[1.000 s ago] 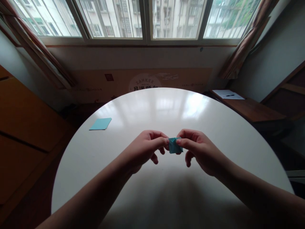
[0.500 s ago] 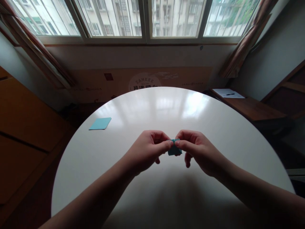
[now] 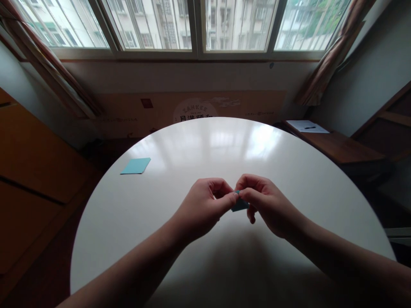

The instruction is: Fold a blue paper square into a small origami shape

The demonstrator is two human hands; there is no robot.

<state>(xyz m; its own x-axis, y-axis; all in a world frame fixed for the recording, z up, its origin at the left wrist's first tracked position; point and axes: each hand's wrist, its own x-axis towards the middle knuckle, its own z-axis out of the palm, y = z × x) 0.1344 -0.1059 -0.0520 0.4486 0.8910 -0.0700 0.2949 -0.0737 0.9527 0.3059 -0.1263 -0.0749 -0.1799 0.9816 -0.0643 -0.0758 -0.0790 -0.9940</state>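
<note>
A small folded piece of teal paper [image 3: 239, 206] is held between my two hands above the table. My left hand [image 3: 208, 203] pinches its upper left part with thumb and index finger. From the other side my right hand [image 3: 261, 196] grips the upper right part, its thumb tip almost meeting the left one. Fingers cover most of the paper, so its exact folds are hidden. Farther off to the left, a light blue stack of square paper [image 3: 135, 165] lies flat on the white table.
The round white table [image 3: 186, 145] fills the middle of the view. Beyond its right edge stands a brown wooden desk [image 3: 353, 147] bearing a white sheet [image 3: 302, 125] and a pen [image 3: 310, 127]. Windows and a low printed panel [image 3: 118, 107] are behind the table.
My left hand has shifted slightly right and down, closer to my right hand. The folded paper has moved a little right and tilted, and less of it shows.
</note>
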